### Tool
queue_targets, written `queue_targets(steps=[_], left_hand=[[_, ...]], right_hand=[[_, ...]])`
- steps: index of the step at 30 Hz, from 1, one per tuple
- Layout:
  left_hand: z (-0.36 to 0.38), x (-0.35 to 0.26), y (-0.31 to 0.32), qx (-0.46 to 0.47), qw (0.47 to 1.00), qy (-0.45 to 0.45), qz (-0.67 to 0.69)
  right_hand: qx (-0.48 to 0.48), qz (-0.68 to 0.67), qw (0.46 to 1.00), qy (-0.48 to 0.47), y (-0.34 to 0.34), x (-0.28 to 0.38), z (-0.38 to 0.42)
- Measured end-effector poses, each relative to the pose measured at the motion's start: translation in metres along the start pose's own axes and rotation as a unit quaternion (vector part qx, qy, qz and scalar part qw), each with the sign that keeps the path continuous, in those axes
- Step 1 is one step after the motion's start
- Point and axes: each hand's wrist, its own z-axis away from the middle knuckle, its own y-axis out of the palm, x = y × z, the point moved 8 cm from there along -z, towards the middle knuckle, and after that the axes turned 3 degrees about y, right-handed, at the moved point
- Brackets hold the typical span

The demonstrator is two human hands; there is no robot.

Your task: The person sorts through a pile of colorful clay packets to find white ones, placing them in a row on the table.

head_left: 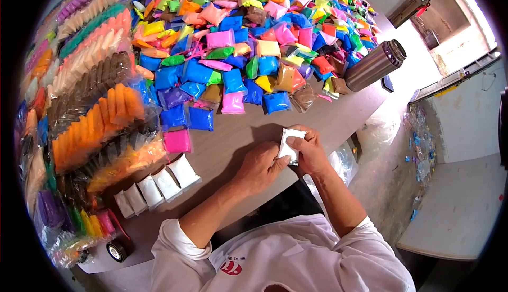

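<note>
A small white packet [287,150] is held up over the table's front edge between both hands. My left hand [260,164] grips its lower left side, thumb pressed near the bottom corner. On the other side my right hand [312,153] has its thumb across the packet's face and its fingers behind. To the left of my forearm, several similar white packets [165,184] lean in a short row on the table. A pink packet [178,141] lies just beyond that row.
A large heap of coloured packets [254,32] covers the table's far part. Rows of bagged packets, orange ones [100,125] among them, line the left. A steel flask [374,65] stands at the right edge. A tape roll [116,251] lies at the near left corner.
</note>
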Motion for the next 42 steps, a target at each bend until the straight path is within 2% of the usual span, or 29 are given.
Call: queue_targets(steps=[4, 11, 16, 23, 28, 33, 35, 38, 40, 42], left_hand=[[0.0, 0.001, 0.003, -0.007, 1.0, 0.027, -0.001], [-0.001, 0.001, 0.002, 0.011, 1.0, 0.01, -0.025], [-0.002, -0.002, 0.003, -0.004, 0.999, 0.049, -0.015], [-0.002, -0.004, 0.0, -0.001, 1.0, 0.022, -0.01], [-0.001, -0.005, 0.003, -0.009, 0.998, 0.065, -0.021], [-0.001, 0.0, 0.0, -0.006, 1.0, 0.002, 0.008], [-0.002, 0.004, -0.001, -0.002, 0.999, -0.028, 0.037], [-0.001, 0.005, 0.001, 0.001, 0.999, -0.02, 0.036], [-0.002, 0.0, 0.0, -0.003, 1.0, 0.019, 0.022], [-0.001, 0.0, 0.0, -0.003, 1.0, 0.012, 0.02]], right_hand=[[-0.01, 0.002, 1.0, 0.02, -0.002, -0.004, 0.001], [0.008, -0.012, 1.0, 0.015, 0.004, 0.0, 0.001], [-0.011, 0.014, 1.0, 0.016, -0.001, -0.005, -0.001], [-0.02, -0.004, 1.0, 0.018, 0.001, -0.002, -0.001], [-0.026, 0.006, 0.999, 0.032, -0.008, -0.01, -0.002], [-0.01, -0.041, 0.999, 0.021, -0.002, 0.001, 0.004], [-0.005, -0.006, 1.0, 0.015, -0.002, 0.002, 0.008], [0.018, 0.026, 0.999, -0.002, -0.01, -0.006, 0.006], [0.017, 0.041, 0.999, 0.0, -0.011, -0.007, 0.007], [0.017, 0.056, 0.998, 0.001, -0.01, -0.005, 0.008]])
